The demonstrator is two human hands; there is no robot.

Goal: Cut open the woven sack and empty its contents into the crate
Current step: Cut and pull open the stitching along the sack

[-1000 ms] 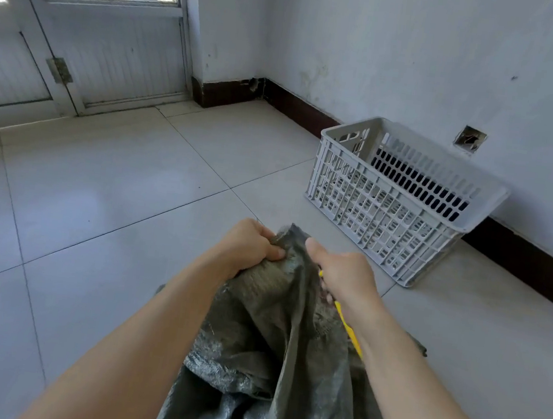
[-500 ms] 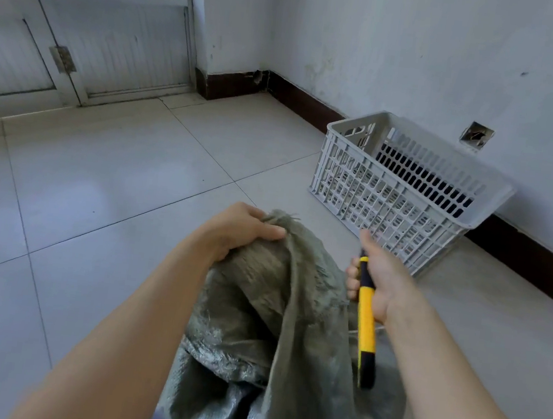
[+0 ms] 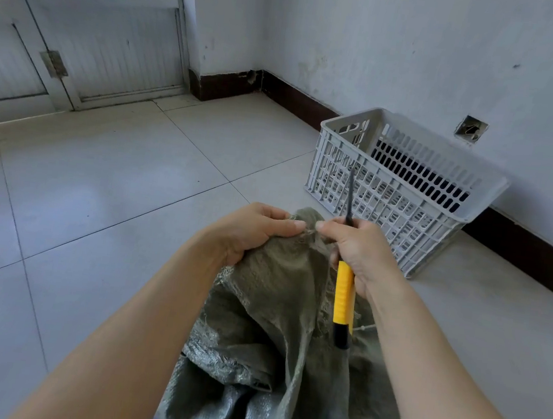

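"down on the tiled floor [image 3: 113, 208], right in front of the person, that's the woven sack [image 3: 275, 329]?"

"yes, grey-green and crumpled, its top pulled up between both arms. the left hand [image 3: 252, 230] has the bunched top edge gripped, fingers curled over the cloth, thumb lying along the frayed rim."

"and the right hand [image 3: 363, 250]?"

"wrapped round a utility knife [image 3: 343, 296], fingers closed on the yellow handle. the black end sticks out below the fist, and the thin dark blade [image 3: 350, 197] points up and away. its thumb stretches toward the left thumb, the two tips just beside each other at the sack's top. whether it presses the cloth, i can't tell."

"where's the crate [image 3: 406, 210]?"

"ahead and to the right, a pale slotted plastic one standing upright on the floor, close to the wall [image 3: 423, 54], apart from the sack. a small square hole [image 3: 471, 128] shows in the wall above it, and a glazed door [image 3: 107, 52] stands at the far left."
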